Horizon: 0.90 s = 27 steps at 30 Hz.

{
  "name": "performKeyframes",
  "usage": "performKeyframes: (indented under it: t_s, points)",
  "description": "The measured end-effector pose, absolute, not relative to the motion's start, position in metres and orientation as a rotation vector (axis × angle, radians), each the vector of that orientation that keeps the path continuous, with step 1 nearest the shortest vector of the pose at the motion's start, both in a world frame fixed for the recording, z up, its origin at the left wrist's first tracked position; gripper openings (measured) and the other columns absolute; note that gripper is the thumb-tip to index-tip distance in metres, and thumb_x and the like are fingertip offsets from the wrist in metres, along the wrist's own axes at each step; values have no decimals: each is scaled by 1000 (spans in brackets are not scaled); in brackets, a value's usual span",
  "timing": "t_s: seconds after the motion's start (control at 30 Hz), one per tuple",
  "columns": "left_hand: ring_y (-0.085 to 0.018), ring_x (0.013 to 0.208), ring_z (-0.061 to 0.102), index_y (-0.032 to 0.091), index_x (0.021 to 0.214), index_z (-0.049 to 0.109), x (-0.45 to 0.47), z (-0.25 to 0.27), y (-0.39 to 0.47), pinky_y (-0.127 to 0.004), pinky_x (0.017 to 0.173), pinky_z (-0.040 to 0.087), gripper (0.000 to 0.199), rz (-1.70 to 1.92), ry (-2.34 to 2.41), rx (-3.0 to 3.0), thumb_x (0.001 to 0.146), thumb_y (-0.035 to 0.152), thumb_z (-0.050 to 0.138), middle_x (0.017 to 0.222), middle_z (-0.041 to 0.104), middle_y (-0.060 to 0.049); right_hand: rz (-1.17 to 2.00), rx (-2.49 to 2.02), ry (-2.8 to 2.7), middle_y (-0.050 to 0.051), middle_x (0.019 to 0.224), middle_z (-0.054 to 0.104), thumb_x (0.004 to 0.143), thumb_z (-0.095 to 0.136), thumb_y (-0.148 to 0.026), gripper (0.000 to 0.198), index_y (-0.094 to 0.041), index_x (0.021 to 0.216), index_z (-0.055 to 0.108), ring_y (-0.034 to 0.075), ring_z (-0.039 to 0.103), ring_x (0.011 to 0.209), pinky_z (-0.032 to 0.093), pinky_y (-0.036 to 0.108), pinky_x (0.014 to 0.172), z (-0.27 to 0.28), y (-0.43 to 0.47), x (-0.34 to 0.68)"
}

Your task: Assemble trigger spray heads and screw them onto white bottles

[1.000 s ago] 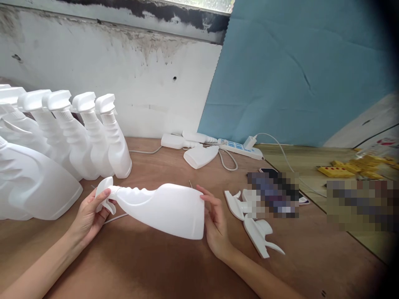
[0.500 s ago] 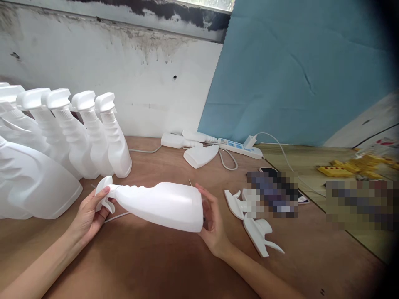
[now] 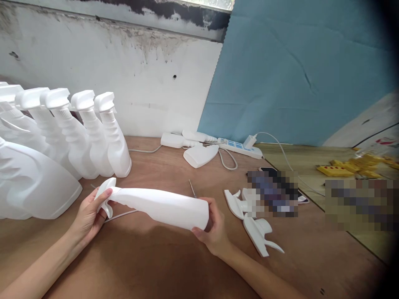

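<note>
A white spray bottle (image 3: 162,207) lies sideways in the air between my hands, above the brown table (image 3: 140,265). My left hand (image 3: 90,211) is closed around its trigger head (image 3: 105,195), thumb on the near side. At the other end, my right hand (image 3: 213,224) grips the bottle's base, with the thumb below and fingers behind. The head sits on the bottle's neck; whether it is screwed tight I cannot tell. Two loose trigger heads (image 3: 257,232) lie on the table right of my right hand. Behind the bottle's base shows a thin metal tool (image 3: 192,189), its lower end hidden.
Several white spray bottles (image 3: 116,153) stand in rows at the left. Smaller white bottles (image 3: 201,155) lie near the wall beside a power strip (image 3: 240,147) with cables. A phone (image 3: 301,197), partly pixelated, and yellow pieces (image 3: 336,170) are at the right.
The bottle has turned about its long axis, now showing a narrower side. My right hand has shifted its grip, and more of the metal tool shows behind it. My left hand stays on the trigger head.
</note>
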<state>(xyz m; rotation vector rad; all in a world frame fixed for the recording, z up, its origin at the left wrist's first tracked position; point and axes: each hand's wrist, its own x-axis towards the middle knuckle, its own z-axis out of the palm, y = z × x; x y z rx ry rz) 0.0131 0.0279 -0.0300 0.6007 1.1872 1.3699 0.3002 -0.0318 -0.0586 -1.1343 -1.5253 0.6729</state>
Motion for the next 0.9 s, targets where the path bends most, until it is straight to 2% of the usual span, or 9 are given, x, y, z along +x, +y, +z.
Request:
performKeyframes:
  t_s: [0.2,0.37,0.6,0.73,0.9]
  points:
    - [-5,56,51,16,80,61,9,-37,29,-9,52,48,34,1352,1146,669,54,29,79,69,56,4,683,-1146,-1561,-2,65,48,63,61,-54,48,-20,92,42,11,43,53,34,21,44,-56,-34,300]
    - [-6,60,52,18,83,62,8,-41,30,-11,54,49,31,1367,1180,707,58,29,76,73,56,3,790,-1163,-1536,-2,62,47,67,58,-54,43,-19,87,43,11,42,54,35,21,47,-55,-33,301]
    - [-6,63,53,18,78,61,12,-36,28,-11,56,51,15,1381,1216,686,65,20,69,77,55,2,888,-1121,-1499,-4,60,42,68,59,-52,39,-20,83,43,12,45,59,38,22,52,-52,-34,300]
    - [-6,63,54,18,76,59,13,-34,27,-11,57,51,14,1373,1230,694,66,20,68,76,55,3,901,-1115,-1487,-4,58,38,69,57,-52,37,-20,81,43,13,46,62,40,23,55,-50,-32,299]
    - [-6,55,52,19,72,55,13,-35,27,-11,48,47,21,1352,1255,732,62,26,72,71,56,4,887,-1121,-1498,-3,59,44,71,55,-53,38,-19,84,47,14,48,63,41,23,55,-48,-29,299]
